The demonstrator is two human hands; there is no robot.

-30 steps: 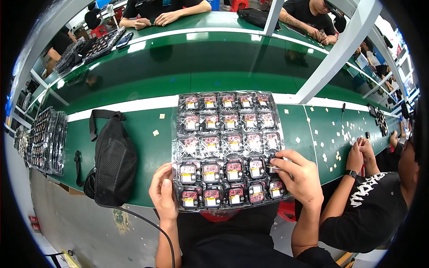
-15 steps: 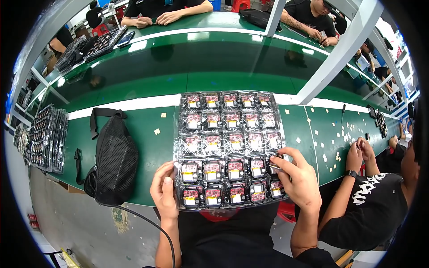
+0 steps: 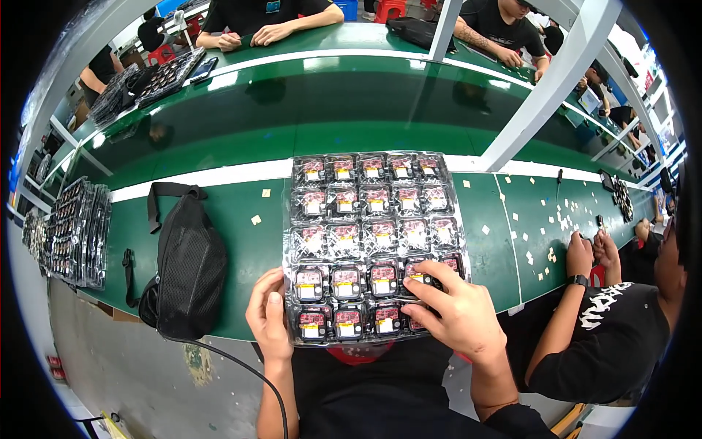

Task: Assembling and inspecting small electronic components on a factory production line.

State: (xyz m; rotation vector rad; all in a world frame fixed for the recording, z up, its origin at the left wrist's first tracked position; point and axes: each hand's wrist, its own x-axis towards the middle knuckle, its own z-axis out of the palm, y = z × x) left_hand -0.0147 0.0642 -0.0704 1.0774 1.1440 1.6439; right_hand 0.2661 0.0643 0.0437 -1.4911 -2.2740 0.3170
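A clear plastic tray (image 3: pixel 374 241) with several rows of small dark components, each with a red and white patch, lies on the green table (image 3: pixel 241 241) in front of me. My left hand (image 3: pixel 269 316) grips the tray's near left corner, thumb on top. My right hand (image 3: pixel 457 311) rests on the near right part of the tray, fingers spread over the components in the two nearest rows.
A black mesh bag (image 3: pixel 186 267) with a strap lies left of the tray. Stacked trays (image 3: pixel 73 230) sit at the far left. Small white squares (image 3: pixel 545 234) are scattered to the right, where a seated person's hands (image 3: pixel 592 252) work. Other people sit across the belt.
The tray has stayed almost still, and both hands hold their grip. My right hand's fingers have reached a little further left over the near rows.
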